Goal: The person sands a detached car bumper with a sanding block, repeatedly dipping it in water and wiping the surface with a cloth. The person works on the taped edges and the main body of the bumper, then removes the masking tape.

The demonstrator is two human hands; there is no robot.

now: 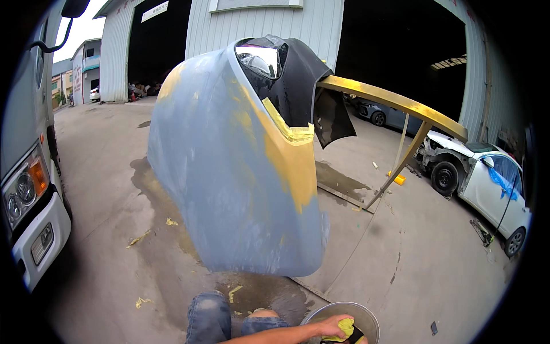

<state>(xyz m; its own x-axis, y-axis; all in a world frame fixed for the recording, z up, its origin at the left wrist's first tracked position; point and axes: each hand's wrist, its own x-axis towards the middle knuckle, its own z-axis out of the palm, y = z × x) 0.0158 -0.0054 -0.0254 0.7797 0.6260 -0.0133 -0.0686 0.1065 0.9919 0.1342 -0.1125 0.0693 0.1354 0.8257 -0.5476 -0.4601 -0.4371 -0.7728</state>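
Over a metal bucket [372,319] at the lower edge, my left hand [332,325] is closed around a yellow cloth [346,328]; its forearm crosses in from the lower left. Only a sliver of my right hand [362,340] shows beside the cloth, low in the bucket, its fingers mostly hidden. Something dark lies between the two hands, too covered to name. In front of me rises a large blue-grey car bumper [223,172] with yellow-brown filler patches. Yellow masking tape [295,133] borders its black section [295,86].
A yellow metal stand [401,103] supports the bumper at right, its leg reaching the floor. A truck [37,229] stands close on the left, a partly dismantled white car [487,178] on the right. Tape scraps [172,222] litter the wet concrete.
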